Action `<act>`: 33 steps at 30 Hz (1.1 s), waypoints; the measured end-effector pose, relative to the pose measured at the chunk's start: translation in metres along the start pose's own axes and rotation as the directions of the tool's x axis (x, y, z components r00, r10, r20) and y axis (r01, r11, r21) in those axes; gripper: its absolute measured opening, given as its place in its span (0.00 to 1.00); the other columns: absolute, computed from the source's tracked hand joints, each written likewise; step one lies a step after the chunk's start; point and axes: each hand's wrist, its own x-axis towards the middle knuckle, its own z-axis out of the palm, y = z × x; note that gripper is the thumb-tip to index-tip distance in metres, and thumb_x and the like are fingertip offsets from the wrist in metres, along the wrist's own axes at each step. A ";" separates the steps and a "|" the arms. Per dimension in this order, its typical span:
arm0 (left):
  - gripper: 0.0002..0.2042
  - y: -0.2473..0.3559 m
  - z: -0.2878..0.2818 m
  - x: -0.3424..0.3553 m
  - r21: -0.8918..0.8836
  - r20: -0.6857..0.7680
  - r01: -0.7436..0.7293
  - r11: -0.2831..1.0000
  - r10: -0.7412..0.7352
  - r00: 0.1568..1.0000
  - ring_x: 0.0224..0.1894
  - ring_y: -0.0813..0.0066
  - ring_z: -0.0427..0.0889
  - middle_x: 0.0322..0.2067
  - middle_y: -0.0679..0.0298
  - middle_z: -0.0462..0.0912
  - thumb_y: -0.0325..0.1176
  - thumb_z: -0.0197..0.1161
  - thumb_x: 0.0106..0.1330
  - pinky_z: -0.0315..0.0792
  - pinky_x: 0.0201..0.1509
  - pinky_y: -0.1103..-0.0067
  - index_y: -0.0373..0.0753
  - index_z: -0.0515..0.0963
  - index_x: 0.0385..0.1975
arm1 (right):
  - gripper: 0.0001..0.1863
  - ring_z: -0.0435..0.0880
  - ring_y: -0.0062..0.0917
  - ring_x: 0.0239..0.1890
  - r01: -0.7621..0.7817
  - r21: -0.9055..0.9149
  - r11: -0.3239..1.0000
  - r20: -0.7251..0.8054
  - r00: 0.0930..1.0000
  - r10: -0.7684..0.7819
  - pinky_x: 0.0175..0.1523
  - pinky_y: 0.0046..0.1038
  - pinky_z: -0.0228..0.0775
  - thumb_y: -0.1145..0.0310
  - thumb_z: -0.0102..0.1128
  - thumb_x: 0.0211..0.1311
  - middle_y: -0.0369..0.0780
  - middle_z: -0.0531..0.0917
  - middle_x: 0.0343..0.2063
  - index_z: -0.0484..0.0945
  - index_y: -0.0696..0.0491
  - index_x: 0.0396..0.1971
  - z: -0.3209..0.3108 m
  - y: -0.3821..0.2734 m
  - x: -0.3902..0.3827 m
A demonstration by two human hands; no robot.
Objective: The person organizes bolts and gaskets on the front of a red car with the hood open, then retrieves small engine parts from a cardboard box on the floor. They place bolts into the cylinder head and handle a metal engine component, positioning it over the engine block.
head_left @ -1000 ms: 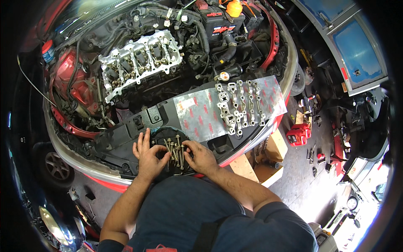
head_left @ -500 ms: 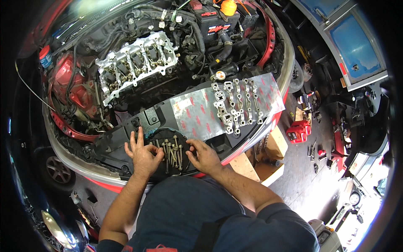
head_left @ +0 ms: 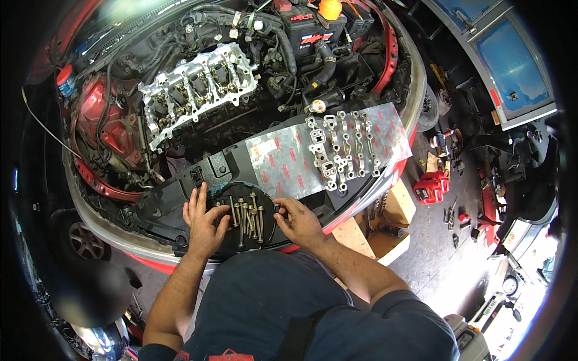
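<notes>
A loose bunch of long bolts (head_left: 247,219) lies in a dark round recess (head_left: 268,195) of the black front panel (head_left: 162,213). My left hand (head_left: 203,225) is at the left of the bolts, its fingers stretched forward and its thumb apart from the index finger. On the other side of the bunch is my right hand (head_left: 301,225), fingers bent and a gap between thumb and fingertips. I see nothing held in either hand. Several metal camshaft bearing caps (head_left: 344,150) lie in rows on a silver printed sheet (head_left: 280,165), beyond my right hand.
A bare cylinder head (head_left: 198,93) sits in the engine bay at the far left. A black battery (head_left: 313,33) with an orange funnel-like piece (head_left: 330,9) is at the back. Cardboard boxes (head_left: 394,219) and a red case (head_left: 430,188) are at right. A blurred round shape (head_left: 90,292) is at lower left.
My left thumb and index finger have moved apart from their ring shape. My right hand has shifted slightly right, away from the bolts. A blurred round shape has come in at lower left.
</notes>
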 end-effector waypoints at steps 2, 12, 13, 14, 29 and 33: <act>0.13 -0.005 -0.006 -0.009 -0.024 -0.042 -0.014 1.000 0.013 0.999 0.76 0.49 0.51 0.74 0.52 0.56 0.33 0.69 0.60 0.38 0.76 0.53 0.47 0.84 0.46 | 0.17 0.83 0.36 0.37 -0.040 0.006 0.999 0.032 0.999 0.040 0.42 0.36 0.76 0.68 0.63 0.64 0.40 0.81 0.36 0.74 0.50 0.52 0.000 0.004 -0.003; 0.12 -0.013 -0.017 -0.096 -0.042 -0.226 0.042 0.998 -0.051 0.973 0.71 0.48 0.60 0.68 0.49 0.66 0.29 0.67 0.62 0.52 0.73 0.59 0.40 0.81 0.45 | 0.13 0.84 0.39 0.38 0.202 -0.104 0.974 -0.086 0.974 -0.211 0.46 0.38 0.76 0.67 0.60 0.65 0.43 0.81 0.36 0.76 0.53 0.47 0.017 0.028 -0.002; 0.12 -0.017 -0.016 -0.100 -0.040 -0.231 0.028 0.999 -0.037 0.972 0.71 0.48 0.60 0.68 0.49 0.66 0.29 0.67 0.62 0.52 0.73 0.59 0.40 0.81 0.46 | 0.13 0.84 0.39 0.39 0.185 -0.067 0.980 -0.087 0.978 -0.191 0.46 0.38 0.76 0.67 0.60 0.65 0.43 0.81 0.36 0.76 0.53 0.47 0.016 0.027 -0.002; 0.14 -0.025 -0.015 -0.097 0.024 -0.272 -0.040 0.999 0.045 0.961 0.70 0.48 0.62 0.67 0.49 0.67 0.32 0.66 0.65 0.53 0.72 0.59 0.39 0.79 0.49 | 0.13 0.83 0.40 0.39 0.191 -0.103 0.976 -0.095 0.975 -0.201 0.46 0.38 0.76 0.67 0.60 0.65 0.43 0.81 0.36 0.76 0.53 0.47 0.014 0.025 -0.002; 0.19 -0.133 0.003 -0.032 0.237 -0.410 -0.177 0.955 0.263 0.873 0.53 0.45 0.78 0.49 0.45 0.81 0.42 0.57 0.74 0.70 0.59 0.60 0.29 0.77 0.50 | 0.35 0.72 0.44 0.62 -0.942 -0.132 0.308 -0.071 0.319 0.945 0.66 0.42 0.65 0.39 0.49 0.67 0.50 0.75 0.56 0.74 0.53 0.61 0.084 0.081 -0.378; 0.22 -0.145 0.007 -0.029 0.231 -0.384 -0.147 0.962 0.229 0.895 0.53 0.46 0.79 0.49 0.46 0.81 0.47 0.53 0.76 0.71 0.58 0.62 0.30 0.77 0.51 | 0.52 0.63 0.46 0.72 -0.904 0.404 -0.139 0.366 0.021 0.930 0.72 0.48 0.56 0.22 0.41 0.62 0.53 0.67 0.69 0.69 0.56 0.68 0.142 0.061 -0.473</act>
